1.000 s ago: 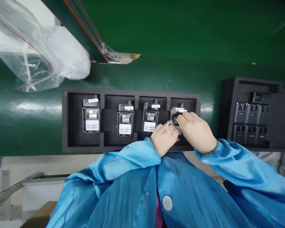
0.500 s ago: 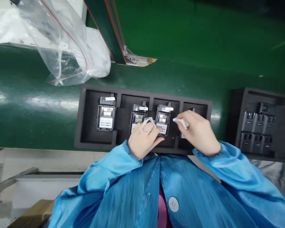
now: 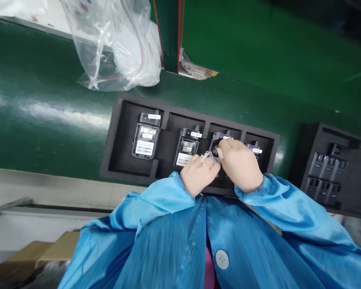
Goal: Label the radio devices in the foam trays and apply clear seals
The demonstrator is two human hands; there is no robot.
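Observation:
A black foam tray [image 3: 120, 132] lies on the green table, with several black handsets in its slots, backs up and white barcode labels showing. My left hand [image 3: 198, 176] is closed on a small bunch of thin white loops at the tray's near edge. My right hand [image 3: 239, 166] is pinched on a small pale piece and rests over the third handset [image 3: 215, 140], which it largely hides. The first handset [image 3: 146, 134], the second handset [image 3: 187, 147] and the fourth handset [image 3: 254, 149] lie untouched. Blue sleeves cover both arms.
A clear plastic bag [image 3: 117, 44] with white contents lies on the table behind the tray. A second black foam tray [image 3: 333, 168] holding several black parts sits at the right. A metal bracket [image 3: 194, 69] stands behind the tray. A brown carton [image 3: 42, 257] is below the table's edge at left.
My right hand has moved left from the fourth handset to the third. My left hand has shifted right, from the second handset to beside my right hand. The view has swung.

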